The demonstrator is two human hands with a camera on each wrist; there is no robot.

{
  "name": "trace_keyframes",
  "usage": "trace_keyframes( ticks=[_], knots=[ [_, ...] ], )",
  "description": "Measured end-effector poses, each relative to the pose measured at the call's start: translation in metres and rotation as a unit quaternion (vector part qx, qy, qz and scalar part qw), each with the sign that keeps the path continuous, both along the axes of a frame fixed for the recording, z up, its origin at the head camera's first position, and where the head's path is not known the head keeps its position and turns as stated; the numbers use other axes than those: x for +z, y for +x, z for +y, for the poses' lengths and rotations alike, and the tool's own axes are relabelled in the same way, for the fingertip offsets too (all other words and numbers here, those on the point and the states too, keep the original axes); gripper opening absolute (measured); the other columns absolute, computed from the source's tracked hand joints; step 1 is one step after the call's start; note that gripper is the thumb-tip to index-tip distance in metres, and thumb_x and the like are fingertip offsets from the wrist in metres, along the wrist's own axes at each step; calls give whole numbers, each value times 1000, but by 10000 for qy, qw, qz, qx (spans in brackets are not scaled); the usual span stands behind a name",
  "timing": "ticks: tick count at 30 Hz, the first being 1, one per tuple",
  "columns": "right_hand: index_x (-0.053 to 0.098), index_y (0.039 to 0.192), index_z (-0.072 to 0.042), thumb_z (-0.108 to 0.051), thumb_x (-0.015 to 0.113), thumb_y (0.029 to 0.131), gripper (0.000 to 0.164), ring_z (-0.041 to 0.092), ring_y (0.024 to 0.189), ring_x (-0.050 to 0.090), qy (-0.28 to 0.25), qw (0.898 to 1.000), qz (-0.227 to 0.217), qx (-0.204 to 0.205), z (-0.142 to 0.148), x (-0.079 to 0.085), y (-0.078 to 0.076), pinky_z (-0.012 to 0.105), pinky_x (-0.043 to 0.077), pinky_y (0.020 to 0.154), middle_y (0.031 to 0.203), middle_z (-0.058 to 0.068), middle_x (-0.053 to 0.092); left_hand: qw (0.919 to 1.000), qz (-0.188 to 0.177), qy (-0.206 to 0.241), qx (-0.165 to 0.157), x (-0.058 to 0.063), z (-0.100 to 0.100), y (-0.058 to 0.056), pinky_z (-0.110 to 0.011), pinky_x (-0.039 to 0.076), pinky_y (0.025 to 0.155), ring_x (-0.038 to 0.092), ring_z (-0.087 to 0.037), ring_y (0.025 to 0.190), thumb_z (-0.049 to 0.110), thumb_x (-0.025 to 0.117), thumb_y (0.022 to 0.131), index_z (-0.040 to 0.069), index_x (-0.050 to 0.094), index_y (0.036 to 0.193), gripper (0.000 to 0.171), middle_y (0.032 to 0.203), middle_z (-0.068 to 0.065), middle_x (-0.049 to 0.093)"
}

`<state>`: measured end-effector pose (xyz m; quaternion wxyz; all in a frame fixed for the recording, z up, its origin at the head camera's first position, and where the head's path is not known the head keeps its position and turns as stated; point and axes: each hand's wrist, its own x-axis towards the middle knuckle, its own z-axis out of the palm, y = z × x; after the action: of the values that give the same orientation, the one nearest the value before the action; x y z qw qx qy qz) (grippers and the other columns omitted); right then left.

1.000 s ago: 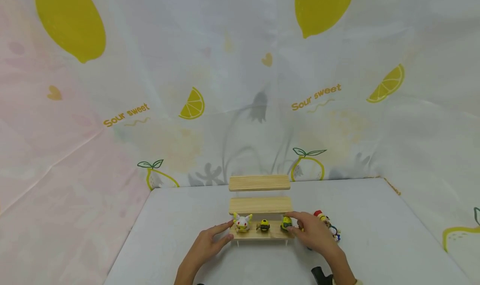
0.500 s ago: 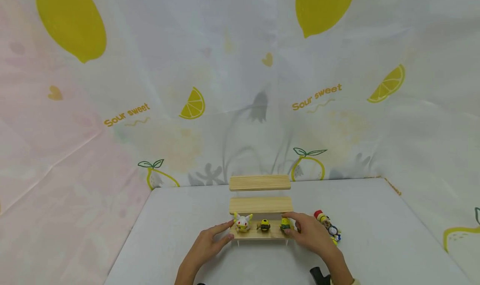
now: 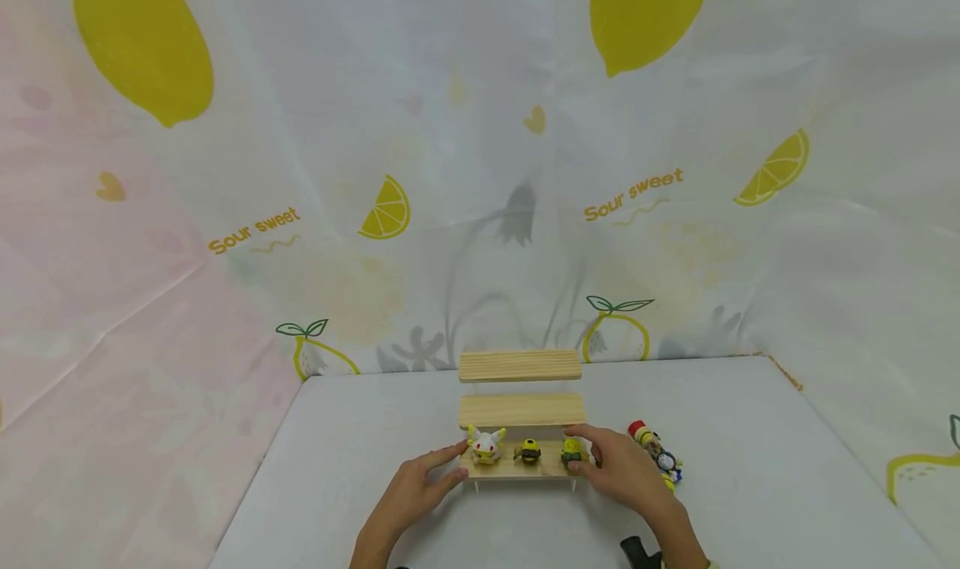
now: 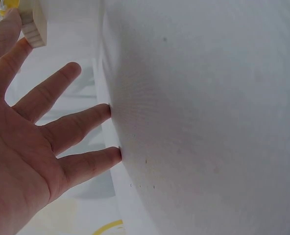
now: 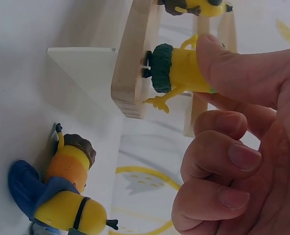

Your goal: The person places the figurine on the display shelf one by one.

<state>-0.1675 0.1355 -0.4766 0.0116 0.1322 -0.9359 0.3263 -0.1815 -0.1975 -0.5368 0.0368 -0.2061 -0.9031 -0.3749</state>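
On the lowest board of a small tiered wooden shelf (image 3: 552, 467) stand a white toy figure (image 3: 486, 446) with yellow ears and a Minion figure with dark clothing (image 3: 529, 450). At the board's right end is a second Minion figure (image 5: 184, 68) in a green skirt, pinched at its upper body between the thumb and index finger of my right hand (image 3: 626, 467). Its feet are at the wood's surface. My left hand (image 3: 420, 484) touches the board's left end with thumb and index finger. The other left fingers spread out straight, two tips reaching the white tabletop.
Right of the shelf, several small figures lie on the white table (image 3: 315, 502), one with a red top (image 3: 637, 427). Minion figures in blue (image 5: 61, 196) show close by in the right wrist view. Two higher boards (image 3: 521, 409) rise behind; a lemon-printed cloth hangs beyond.
My right hand has shifted slightly left with the green-skirted Minion, which now faces more to the front. My left hand has stayed at the board's end.
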Motion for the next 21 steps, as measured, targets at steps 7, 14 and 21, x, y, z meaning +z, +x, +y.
trace_keyframes(
  ticks=[7, 14, 21],
  knots=[
    [68, 124, -19, -25, 81, 82, 44, 5, 51, 33, -70, 9999, 47, 149, 4, 0, 1, 22, 27, 44, 62, -7, 44, 10000, 6, 10, -22, 2, 2, 1, -53, 48, 98, 60, -30, 119, 47, 63, 94, 21, 63, 134, 48, 131, 2, 63],
    [66, 126, -22, -28, 82, 81, 48, 7, 52, 34, 77, 9997, -190, -98, 11, 1, 5, 23, 27, 45, 64, -6, 44, 10000, 9, 2, -45, 0, 2, 1, -52, 49, 98, 60, -29, 119, 48, 62, 94, 21, 63, 134, 49, 131, 2, 63],
    [65, 127, -22, -28, 86, 77, 54, 6, 53, 34, 140, 9997, -154, -116, 26, 5, 8, 22, 27, 46, 64, -7, 42, 10000, 62, 26, 31, 1, 1, 1, -53, 48, 98, 61, -29, 118, 46, 64, 93, 22, 65, 133, 46, 129, 0, 65]
  ],
)
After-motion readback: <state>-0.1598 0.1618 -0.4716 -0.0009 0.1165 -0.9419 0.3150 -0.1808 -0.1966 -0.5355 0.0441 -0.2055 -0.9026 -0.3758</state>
